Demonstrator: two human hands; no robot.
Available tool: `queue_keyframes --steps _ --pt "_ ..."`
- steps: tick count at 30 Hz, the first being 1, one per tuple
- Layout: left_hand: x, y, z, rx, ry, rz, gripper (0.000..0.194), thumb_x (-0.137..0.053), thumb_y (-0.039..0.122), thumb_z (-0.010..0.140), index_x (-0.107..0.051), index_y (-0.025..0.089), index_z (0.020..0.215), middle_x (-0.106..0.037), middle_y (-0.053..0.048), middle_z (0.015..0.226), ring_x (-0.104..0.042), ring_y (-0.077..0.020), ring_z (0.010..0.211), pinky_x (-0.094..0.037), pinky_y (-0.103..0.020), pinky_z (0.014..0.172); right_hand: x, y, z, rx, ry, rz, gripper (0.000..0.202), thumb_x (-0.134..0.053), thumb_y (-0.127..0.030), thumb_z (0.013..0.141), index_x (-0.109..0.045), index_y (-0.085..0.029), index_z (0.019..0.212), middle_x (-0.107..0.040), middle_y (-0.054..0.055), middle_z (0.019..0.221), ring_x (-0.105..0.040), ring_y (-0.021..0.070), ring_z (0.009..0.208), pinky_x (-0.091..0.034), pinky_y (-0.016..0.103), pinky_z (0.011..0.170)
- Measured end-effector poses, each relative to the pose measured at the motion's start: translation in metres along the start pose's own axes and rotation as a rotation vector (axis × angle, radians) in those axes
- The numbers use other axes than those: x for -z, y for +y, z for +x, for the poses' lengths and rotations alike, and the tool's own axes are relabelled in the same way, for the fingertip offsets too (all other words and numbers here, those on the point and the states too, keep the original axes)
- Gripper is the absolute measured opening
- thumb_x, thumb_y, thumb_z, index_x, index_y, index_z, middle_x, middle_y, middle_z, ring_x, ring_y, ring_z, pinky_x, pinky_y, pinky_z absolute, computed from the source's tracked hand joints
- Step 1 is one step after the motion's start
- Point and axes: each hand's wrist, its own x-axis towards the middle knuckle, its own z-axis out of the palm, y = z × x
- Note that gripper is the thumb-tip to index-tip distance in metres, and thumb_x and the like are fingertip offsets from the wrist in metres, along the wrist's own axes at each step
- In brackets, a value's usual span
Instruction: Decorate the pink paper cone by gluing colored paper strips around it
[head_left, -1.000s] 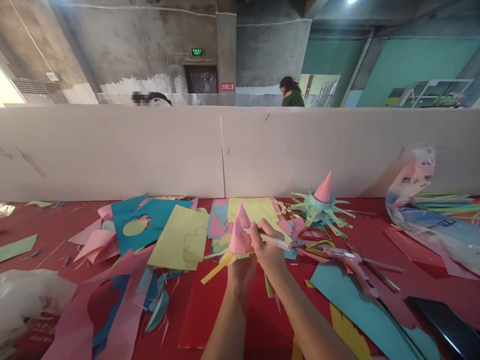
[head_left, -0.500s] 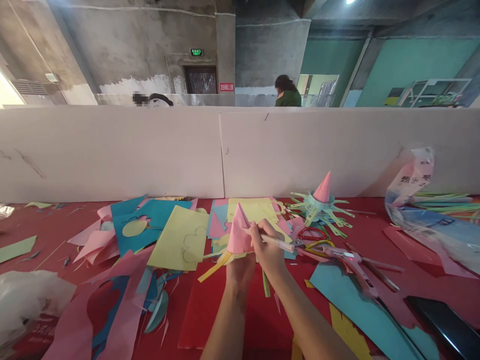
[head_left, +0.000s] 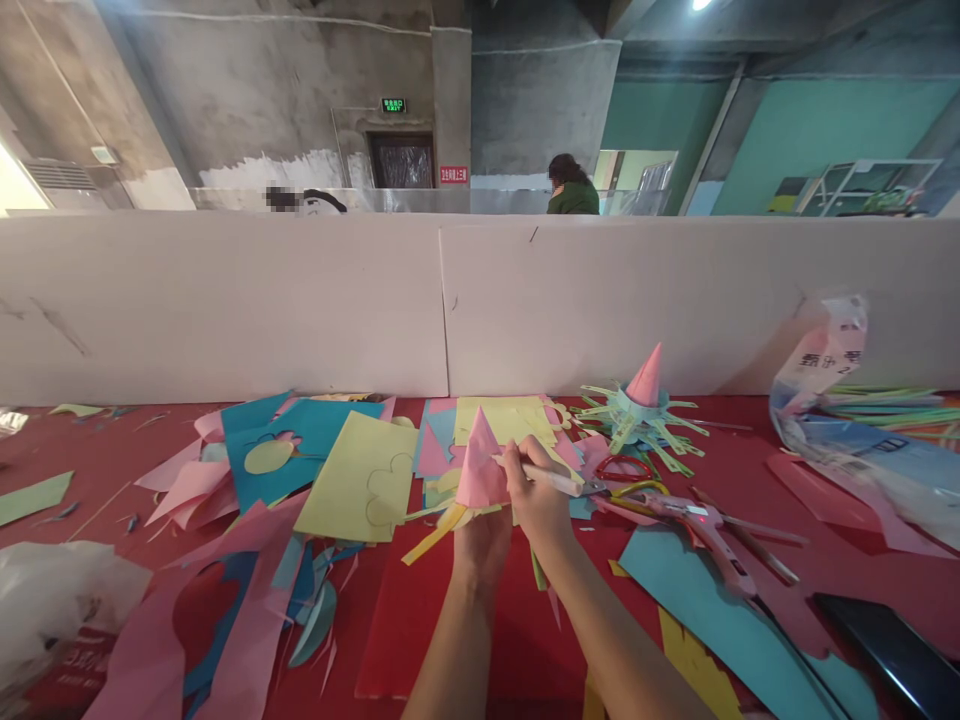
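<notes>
A pink paper cone [head_left: 477,475] with yellow paper strips [head_left: 435,535] round its base stands upright over the red table, point up. My left hand [head_left: 480,548] is closed under it and supports it from below; the fingertips are mostly hidden. My right hand [head_left: 541,500] pinches a white pen [head_left: 553,480], its tip at the cone's right side. Whether the tip touches the paper I cannot tell. Farther back on the right sits a second pink cone [head_left: 646,375] in a light blue paper ring with green fringed strips [head_left: 626,430].
Right of my hands lie scissors [head_left: 637,488], a pink glue gun [head_left: 716,545], blue card [head_left: 697,590] and a black phone [head_left: 889,650]. Cut paper, including a yellow sheet [head_left: 360,475], covers the left. A white partition [head_left: 300,310] runs behind; a person [head_left: 574,188] is beyond it.
The cone has turned slightly in my left hand, so its side fold no longer shows as before. The pen tilts a little differently. The person beyond the partition has shifted slightly left.
</notes>
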Motion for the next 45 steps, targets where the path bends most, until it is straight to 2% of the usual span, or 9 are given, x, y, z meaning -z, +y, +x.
queue_keyframes --steps 4,10,14,20,26,30,34,40,45 --pt "0.001 0.0 0.0 -0.001 -0.029 -0.002 0.05 -0.062 0.038 0.079 -0.053 0.023 0.126 -0.061 -0.009 0.119 -0.053 -0.0248 0.117 -0.04 -0.036 0.103 0.0 -0.001 0.001 0.017 0.012 -0.009 0.033 -0.044 -0.025 0.086 -0.029 -0.021 0.056 -0.035 -0.007 0.045 -0.033 0.0064 0.041 -0.029 0.017 0.044" --pt "-0.001 0.0 0.001 -0.006 0.004 -0.006 0.053 -0.063 0.039 0.078 -0.052 0.023 0.127 -0.061 -0.01 0.119 -0.054 -0.0248 0.114 -0.04 -0.037 0.102 0.0 0.0 0.0 -0.003 -0.013 0.0 0.032 -0.045 -0.024 0.085 -0.031 -0.022 0.057 -0.036 -0.007 0.046 -0.034 0.0071 0.043 -0.031 0.017 0.044" --pt "-0.002 0.001 0.0 -0.012 -0.016 -0.021 0.053 -0.064 0.037 0.078 -0.051 0.022 0.128 -0.062 -0.01 0.118 -0.055 -0.025 0.113 -0.04 -0.037 0.102 0.001 0.0 0.0 -0.004 -0.039 -0.006 0.032 -0.046 -0.024 0.084 -0.03 -0.022 0.057 -0.037 -0.006 0.046 -0.035 0.0073 0.043 -0.031 0.017 0.044" --pt "0.0 0.001 0.002 0.003 -0.017 -0.028 0.051 -0.062 0.037 0.079 -0.053 0.021 0.126 -0.062 -0.01 0.118 -0.055 -0.0246 0.113 -0.041 -0.036 0.102 0.001 -0.002 -0.001 -0.015 -0.004 0.035 0.032 -0.045 -0.025 0.085 -0.031 -0.021 0.057 -0.04 -0.007 0.044 -0.039 0.0065 0.04 -0.031 0.017 0.043" --pt "0.004 0.001 0.001 0.038 0.016 -0.049 0.05 -0.062 0.036 0.079 -0.054 0.022 0.125 -0.062 -0.01 0.118 -0.056 -0.0237 0.112 -0.042 -0.035 0.099 0.0 -0.002 -0.003 -0.04 -0.071 0.048 0.033 -0.047 -0.028 0.086 -0.034 -0.021 0.057 -0.044 -0.006 0.043 -0.042 0.0071 0.04 -0.033 0.017 0.044" --pt "0.008 0.0 0.0 0.043 0.004 -0.067 0.048 -0.064 0.035 0.078 -0.056 0.022 0.123 -0.063 -0.009 0.117 -0.055 -0.0237 0.114 -0.042 -0.034 0.1 -0.001 -0.001 -0.003 -0.023 -0.091 0.019 0.033 -0.048 -0.027 0.085 -0.033 -0.021 0.056 -0.041 -0.007 0.042 -0.038 0.0067 0.039 -0.031 0.018 0.043" --pt "0.01 -0.001 0.0 0.037 0.001 -0.05 0.047 -0.064 0.036 0.078 -0.057 0.022 0.122 -0.062 -0.01 0.119 -0.052 -0.0253 0.118 -0.04 -0.035 0.102 -0.001 -0.002 -0.002 0.006 -0.048 -0.003 0.033 -0.046 -0.026 0.085 -0.03 -0.022 0.056 -0.032 -0.008 0.045 -0.03 0.007 0.042 -0.029 0.018 0.042" --pt "0.003 0.001 0.0 0.031 -0.009 -0.036 0.053 -0.066 0.039 0.074 -0.056 0.021 0.123 -0.061 -0.011 0.119 -0.052 -0.0266 0.118 -0.04 -0.037 0.103 0.0 -0.002 -0.001 0.011 -0.033 -0.025 0.034 -0.045 -0.025 0.086 -0.028 -0.022 0.057 -0.031 -0.007 0.046 -0.031 0.0071 0.042 -0.028 0.018 0.043" --pt "-0.009 0.005 -0.002 0.019 0.003 -0.002 0.046 -0.06 0.04 0.08 -0.057 0.02 0.122 -0.064 -0.009 0.111 -0.057 -0.0245 0.109 -0.042 -0.036 0.099 0.0 0.0 -0.003 -0.045 -0.033 0.045 0.033 -0.047 -0.027 0.086 -0.031 -0.022 0.058 -0.036 -0.007 0.045 -0.035 0.0071 0.042 -0.031 0.018 0.044"
